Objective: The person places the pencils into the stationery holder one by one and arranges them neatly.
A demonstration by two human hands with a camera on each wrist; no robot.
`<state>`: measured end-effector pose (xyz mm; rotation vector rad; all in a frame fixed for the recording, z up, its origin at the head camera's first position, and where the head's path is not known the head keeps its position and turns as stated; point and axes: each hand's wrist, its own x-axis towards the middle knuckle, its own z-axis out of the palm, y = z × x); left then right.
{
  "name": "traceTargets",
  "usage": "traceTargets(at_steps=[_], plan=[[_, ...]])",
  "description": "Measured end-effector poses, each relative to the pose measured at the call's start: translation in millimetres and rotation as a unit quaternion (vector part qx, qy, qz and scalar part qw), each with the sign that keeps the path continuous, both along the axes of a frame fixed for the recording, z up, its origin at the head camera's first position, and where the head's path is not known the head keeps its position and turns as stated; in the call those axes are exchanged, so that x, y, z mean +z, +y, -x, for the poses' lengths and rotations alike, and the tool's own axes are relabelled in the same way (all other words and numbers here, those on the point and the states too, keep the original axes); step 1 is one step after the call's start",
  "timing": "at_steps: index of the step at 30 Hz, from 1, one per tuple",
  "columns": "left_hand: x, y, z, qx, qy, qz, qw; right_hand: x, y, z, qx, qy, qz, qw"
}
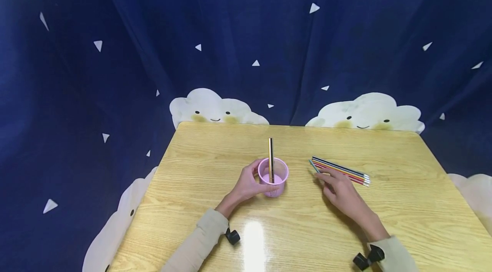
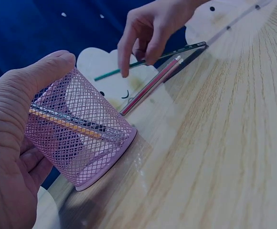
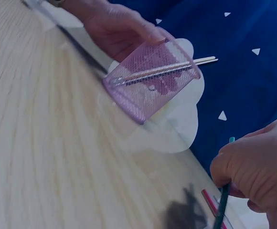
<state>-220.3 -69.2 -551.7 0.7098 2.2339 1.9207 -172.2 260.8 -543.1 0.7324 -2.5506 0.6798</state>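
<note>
A pink mesh pencil cup [image 1: 273,191] stands upright on the table, and my left hand [image 1: 247,185] grips it from the left with the thumb across its near side. Inside the cup lean pencils [image 1: 271,154], one dark and one yellowish; their tops rise above the rim. To the right, my right hand [image 1: 343,193] pinches a green pencil [image 2: 108,75], held just over the table. In the right wrist view the same green pencil [image 3: 220,210] slants down from the fingers. Close by the right hand lie several pencils [image 1: 334,165], black, yellow and red, side by side.
The wooden table [image 1: 215,148] has its far edge against a dark blue curtain [image 1: 238,20] with white triangles and clouds. Black wrist cameras [image 1: 232,236] sit on both sleeves. A bright reflection shows on the near tabletop.
</note>
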Motion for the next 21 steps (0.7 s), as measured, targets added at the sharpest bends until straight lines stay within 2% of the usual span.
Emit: traceTargets(at_steps=[4, 8, 16, 21], plan=[[0.0, -0.3, 1.1, 0.002, 0.000, 0.006, 1.0000, 6.7, -3.9, 1.4, 0.018, -0.024, 0.028, 0.9992], [-1.1, -0.6, 1.9, 0.004, -0.002, 0.009, 0.9999, 13.6, -9.9, 2.9, 0.020, -0.030, 0.047, 0.9982], [-2.9, -1.2, -1.0, 0.006, 0.002, 0.008, 1.0000, 31.2, -26.5, 7.9, 0.038, -0.002, 0.103, 0.9940], [-1.9, -0.1, 0.5, 0.006, 0.003, 0.008, 0.9999, 44.5, -34.9, 15.6, 0.046, 0.020, 0.152, 0.9871]])
